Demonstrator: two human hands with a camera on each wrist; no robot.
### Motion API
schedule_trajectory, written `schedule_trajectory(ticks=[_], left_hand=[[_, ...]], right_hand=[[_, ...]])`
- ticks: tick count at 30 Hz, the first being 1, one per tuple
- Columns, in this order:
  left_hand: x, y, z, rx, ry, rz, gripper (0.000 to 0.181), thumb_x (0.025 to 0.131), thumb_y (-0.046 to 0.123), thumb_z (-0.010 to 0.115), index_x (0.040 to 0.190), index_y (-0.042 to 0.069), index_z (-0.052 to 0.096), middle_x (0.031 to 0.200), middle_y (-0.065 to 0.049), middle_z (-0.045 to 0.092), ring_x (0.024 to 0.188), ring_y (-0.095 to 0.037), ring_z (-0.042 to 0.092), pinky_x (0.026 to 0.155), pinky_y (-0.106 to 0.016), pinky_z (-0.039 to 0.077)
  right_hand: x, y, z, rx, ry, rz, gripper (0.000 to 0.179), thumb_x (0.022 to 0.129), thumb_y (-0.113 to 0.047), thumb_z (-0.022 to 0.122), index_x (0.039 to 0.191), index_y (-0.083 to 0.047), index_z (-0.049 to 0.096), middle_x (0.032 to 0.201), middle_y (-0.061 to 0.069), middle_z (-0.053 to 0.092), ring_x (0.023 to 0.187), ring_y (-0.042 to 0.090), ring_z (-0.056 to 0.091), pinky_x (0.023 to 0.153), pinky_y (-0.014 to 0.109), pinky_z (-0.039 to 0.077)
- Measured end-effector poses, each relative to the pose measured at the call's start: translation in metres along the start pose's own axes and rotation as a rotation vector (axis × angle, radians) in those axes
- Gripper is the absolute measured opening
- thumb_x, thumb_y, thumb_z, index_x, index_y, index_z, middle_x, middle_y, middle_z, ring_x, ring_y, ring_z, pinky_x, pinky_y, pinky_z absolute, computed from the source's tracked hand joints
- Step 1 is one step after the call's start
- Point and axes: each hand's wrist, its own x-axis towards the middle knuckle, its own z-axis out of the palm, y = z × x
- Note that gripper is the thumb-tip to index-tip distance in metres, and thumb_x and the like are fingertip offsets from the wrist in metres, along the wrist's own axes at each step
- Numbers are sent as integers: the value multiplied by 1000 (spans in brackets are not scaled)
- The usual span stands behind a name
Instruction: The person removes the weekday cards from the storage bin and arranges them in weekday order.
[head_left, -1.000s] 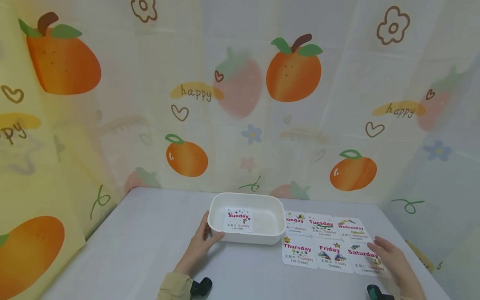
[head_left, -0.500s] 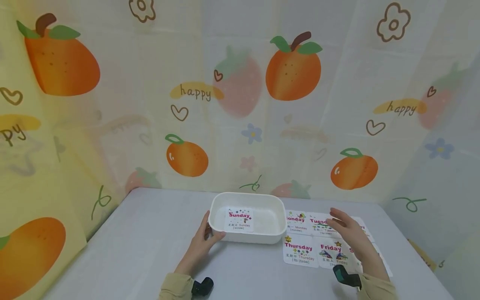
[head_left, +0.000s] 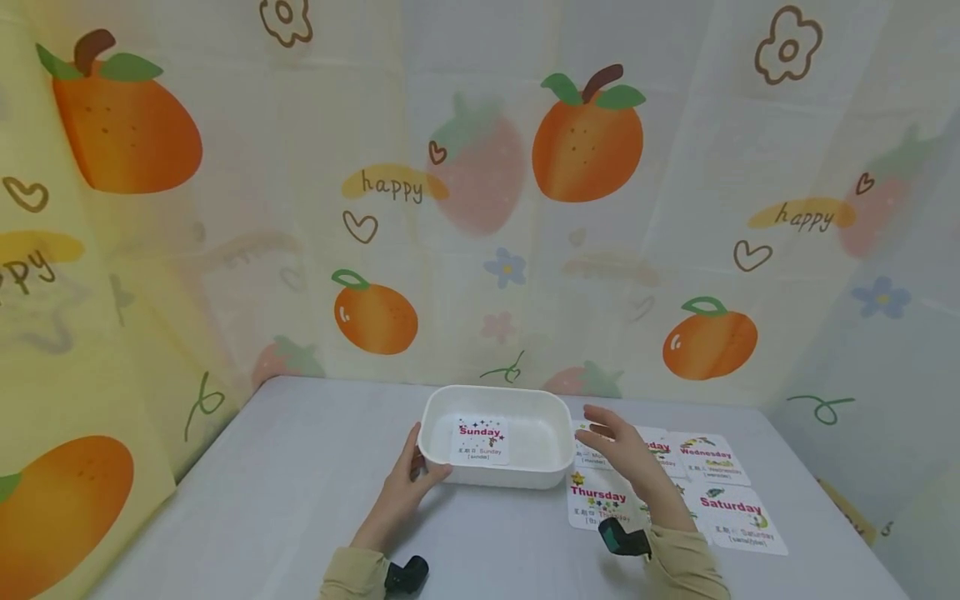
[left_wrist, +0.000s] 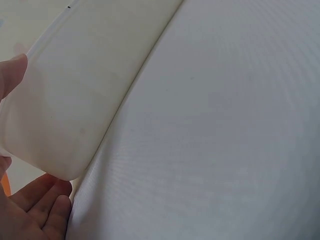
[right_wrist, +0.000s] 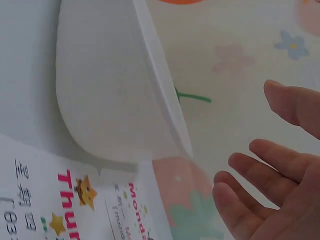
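A white plastic box (head_left: 495, 477) stands on the table with a Sunday card (head_left: 480, 442) lying inside at its left. At the box's left end my left hand (head_left: 393, 500) grips it, thumb over the front rim and fingers against the side; the left wrist view shows the fingertips (left_wrist: 62, 187) low at its corner. My right hand (head_left: 630, 454) hovers just right of the box, apart from it, fingers spread and holding nothing. Beneath that hand lie the day cards: Thursday (head_left: 597, 496), Saturday (head_left: 731, 521) and Wednesday (head_left: 707, 457) show, while Monday, Tuesday and Friday are partly covered.
A pale cloth covers the table (head_left: 247, 500). Behind and to the sides hangs a curtain (head_left: 465, 317) printed with oranges, strawberries and the word happy. Each wrist bears a dark camera mount, such as the right one (head_left: 622, 537).
My right hand has moved left from over the Saturday card, across the cards, to near the box's right end. The left hand and the box have stayed in place.
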Motion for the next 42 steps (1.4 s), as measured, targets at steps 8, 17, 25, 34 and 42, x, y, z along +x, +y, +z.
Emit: schedule_trajectory(ticks=[8, 17, 25, 34, 42], left_hand=[[-1, 3, -1, 2, 4, -5, 92, 82, 35, 71, 150, 14, 13, 139, -21, 38, 129, -36, 33, 106, -48, 28], [0, 1, 0, -7, 1, 1, 91, 82, 34, 71, 150, 15, 13, 141, -20, 37, 129, -35, 33, 107, -47, 27], [-1, 1, -1, -6, 3, 2, 92, 81, 37, 71, 150, 16, 14, 141, -19, 36, 128, -35, 34, 106, -47, 28], [-1, 2, -2, -2, 2, 4, 93, 80, 38, 71, 150, 16, 14, 141, -20, 37, 128, -36, 35, 105, -48, 29], [-2, 3, -2, -10, -5, 8, 92, 81, 36, 71, 150, 15, 13, 143, -18, 35, 128, -34, 36, 106, -45, 29]], right_hand=[[14, -11, 34, 32, -2, -51, 59, 86, -25, 67, 136, -4, 44, 135, 19, 44, 124, 38, 38, 97, 56, 37], [37, -20, 55, -5, -27, -81, 60, 83, -20, 70, 135, -2, 45, 133, 20, 47, 121, 38, 41, 97, 53, 38], [55, -17, 66, -28, -105, -106, 64, 79, -14, 74, 132, 5, 45, 133, 22, 46, 120, 39, 42, 99, 51, 36], [64, -10, 79, -81, -162, -87, 73, 75, -18, 77, 132, 10, 42, 133, 26, 43, 119, 42, 42, 99, 49, 36], [73, -2, 88, -123, -182, -46, 77, 72, -15, 79, 134, 9, 40, 134, 26, 42, 119, 43, 42, 99, 49, 37]])
